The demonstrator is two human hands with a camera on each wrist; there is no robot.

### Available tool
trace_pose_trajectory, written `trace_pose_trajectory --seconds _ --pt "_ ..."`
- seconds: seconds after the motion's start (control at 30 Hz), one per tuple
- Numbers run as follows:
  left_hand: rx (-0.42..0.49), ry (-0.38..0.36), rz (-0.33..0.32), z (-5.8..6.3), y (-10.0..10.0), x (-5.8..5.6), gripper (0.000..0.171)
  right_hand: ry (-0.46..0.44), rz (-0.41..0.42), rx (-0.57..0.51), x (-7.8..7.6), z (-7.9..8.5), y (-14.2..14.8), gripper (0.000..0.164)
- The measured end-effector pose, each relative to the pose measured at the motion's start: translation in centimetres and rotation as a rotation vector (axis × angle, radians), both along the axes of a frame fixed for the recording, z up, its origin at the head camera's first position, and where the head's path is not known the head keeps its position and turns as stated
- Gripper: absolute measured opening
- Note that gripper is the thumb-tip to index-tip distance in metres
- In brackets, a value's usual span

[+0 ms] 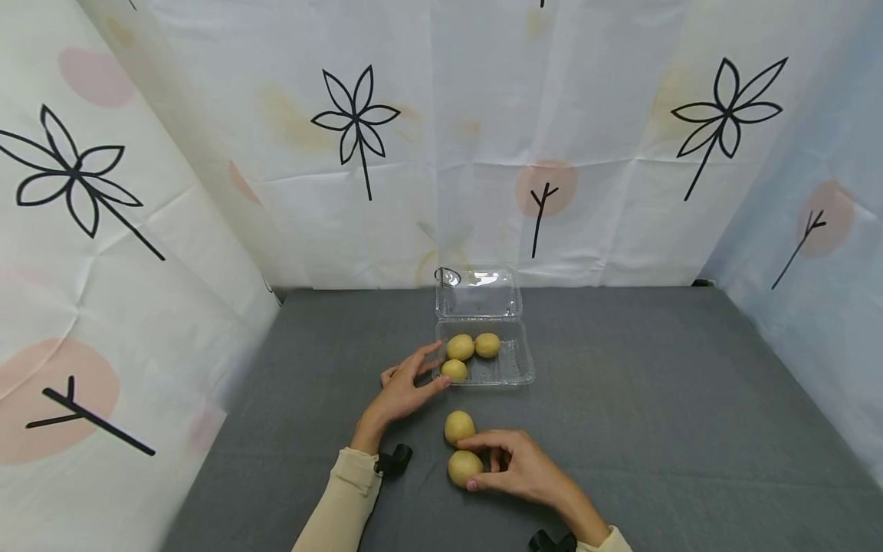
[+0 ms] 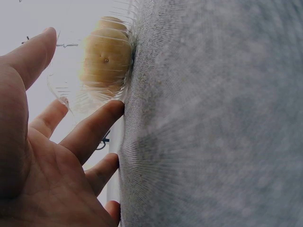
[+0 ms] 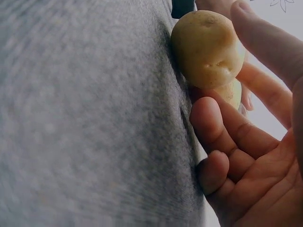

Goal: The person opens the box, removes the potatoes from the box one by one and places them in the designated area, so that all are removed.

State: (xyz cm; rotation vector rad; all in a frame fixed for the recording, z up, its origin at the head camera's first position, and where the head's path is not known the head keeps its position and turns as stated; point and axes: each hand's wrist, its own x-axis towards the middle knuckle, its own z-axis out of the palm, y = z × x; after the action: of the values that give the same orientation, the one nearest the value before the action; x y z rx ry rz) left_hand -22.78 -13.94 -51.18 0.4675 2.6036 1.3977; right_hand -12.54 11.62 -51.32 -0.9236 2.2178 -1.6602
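A clear plastic clamshell box (image 1: 507, 373) stands on the table with its lid (image 1: 478, 300) raised at the back. Three potatoes lie inside: one at the left (image 1: 460, 347), one at the right (image 1: 487, 345) and one in front (image 1: 454, 370). My left hand (image 1: 408, 389) spreads its fingers along the box's left side; in the left wrist view, fingertips (image 2: 116, 108) rest low beside the clear wall. Closer to me, my right hand (image 1: 520, 466) holds a potato (image 1: 464, 468) between thumb and fingers, on the table. Just behind it lies another potato (image 1: 458, 427).
Grey cloth (image 1: 655, 399) covers the table. Patterned white curtains (image 1: 469, 138) hang behind it and on both sides. Black straps with small devices (image 1: 395, 461) sit on the wrists.
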Motion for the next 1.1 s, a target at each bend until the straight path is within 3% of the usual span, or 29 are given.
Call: trace_pose_trajectory --seconds 0.5,0.87,1.1 --pt "0.007 0.015 0.002 0.2 0.0 0.2 0.070 0.110 -0.044 -0.074 0.0 0.4 0.5 0.038" --pt "-0.002 0.000 0.002 0.1 0.0 0.1 0.071 0.182 -0.180 -0.101 -0.9 1.1 1.3 0.036" --pt "0.002 0.013 0.008 -0.1 0.1 0.1 0.071 0.314 -0.311 -0.117 -2.0 1.9 1.3 0.041"
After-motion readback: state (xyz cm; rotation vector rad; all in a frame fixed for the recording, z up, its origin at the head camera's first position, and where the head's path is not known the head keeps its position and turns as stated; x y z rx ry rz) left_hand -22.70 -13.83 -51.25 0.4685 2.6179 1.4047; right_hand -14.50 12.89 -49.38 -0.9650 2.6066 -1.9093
